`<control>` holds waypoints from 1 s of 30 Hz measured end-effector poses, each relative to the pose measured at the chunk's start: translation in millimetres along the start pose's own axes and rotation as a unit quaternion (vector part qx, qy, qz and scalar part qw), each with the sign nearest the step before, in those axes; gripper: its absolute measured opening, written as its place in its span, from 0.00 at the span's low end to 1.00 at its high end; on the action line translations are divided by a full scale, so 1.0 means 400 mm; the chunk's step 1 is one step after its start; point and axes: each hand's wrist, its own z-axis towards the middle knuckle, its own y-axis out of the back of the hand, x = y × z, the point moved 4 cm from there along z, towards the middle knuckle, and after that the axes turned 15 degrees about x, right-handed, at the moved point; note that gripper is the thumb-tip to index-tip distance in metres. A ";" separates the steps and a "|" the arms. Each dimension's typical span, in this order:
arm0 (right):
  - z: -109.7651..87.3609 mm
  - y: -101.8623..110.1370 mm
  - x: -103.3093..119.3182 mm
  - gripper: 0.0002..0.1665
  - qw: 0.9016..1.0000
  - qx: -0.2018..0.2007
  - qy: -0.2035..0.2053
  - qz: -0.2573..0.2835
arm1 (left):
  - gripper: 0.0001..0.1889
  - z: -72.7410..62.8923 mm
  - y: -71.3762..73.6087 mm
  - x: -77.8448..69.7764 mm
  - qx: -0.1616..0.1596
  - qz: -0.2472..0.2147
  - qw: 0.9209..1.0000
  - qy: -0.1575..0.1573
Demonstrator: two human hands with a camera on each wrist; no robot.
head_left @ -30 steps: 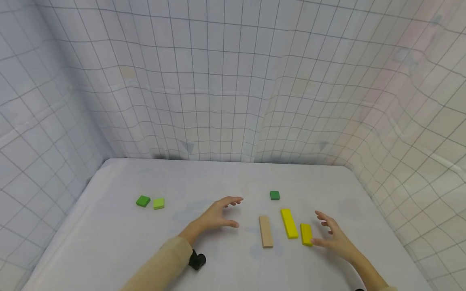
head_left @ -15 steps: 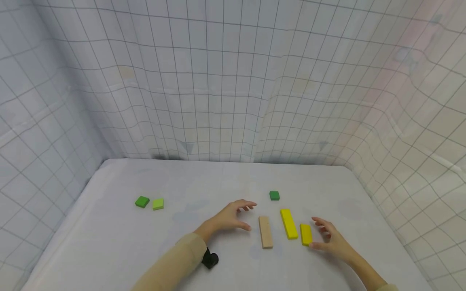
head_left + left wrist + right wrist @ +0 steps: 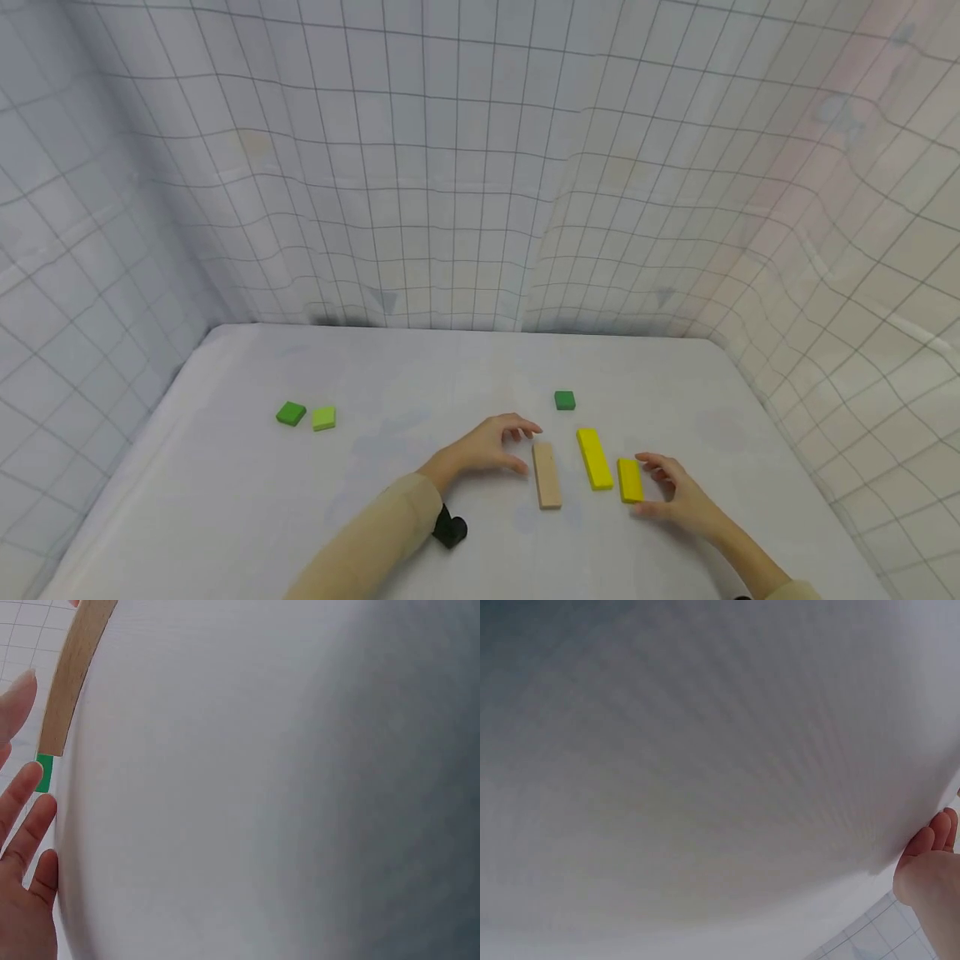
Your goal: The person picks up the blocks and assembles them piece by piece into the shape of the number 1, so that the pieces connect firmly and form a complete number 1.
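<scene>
My left hand (image 3: pixel 486 447) lies just left of a plain wooden block (image 3: pixel 547 475), thumb and fingers spread apart with nothing between them. In the left wrist view the wooden block (image 3: pixel 71 679) stands beyond the fingers (image 3: pixel 28 832). My right hand (image 3: pixel 678 496) is at the right side of a short yellow block (image 3: pixel 630 481), its thumb near the block's lower corner and its fingers near the upper one. Between the wooden and short yellow blocks lies a longer yellow block (image 3: pixel 595 459). In the right wrist view only part of the right hand (image 3: pixel 930 859) shows, at the edge.
A dark green block (image 3: pixel 565 401) sits behind the yellow ones. Farther left on the white table (image 3: pixel 225 500) are a green block (image 3: pixel 291 413) and a light green block (image 3: pixel 324 418). A black device (image 3: pixel 450 529) is at the left wrist. Gridded cloth (image 3: pixel 465 167) hangs behind the table.
The left hand has moved right, up to the wooden block. My right hand has shifted slightly left toward the short yellow block, its fingers drawing in. The blocks stay where they were.
</scene>
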 end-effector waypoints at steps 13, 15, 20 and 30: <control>0.005 -0.004 -0.001 0.45 0.999 0.018 -0.016 0.038 | 0.31 0.037 -0.010 -0.003 0.053 0.030 0.998 0.034; 0.005 -0.005 0.000 0.44 0.999 0.016 -0.014 0.039 | 0.31 0.042 -0.012 -0.002 0.061 0.043 0.997 0.038; 0.006 -0.008 -0.002 0.43 0.999 0.007 -0.016 0.037 | 0.30 0.049 -0.016 0.003 0.080 0.064 0.993 0.053; 0.004 -0.008 -0.002 0.41 0.999 0.006 -0.011 0.037 | 0.26 0.053 -0.014 0.006 0.072 0.047 0.994 0.061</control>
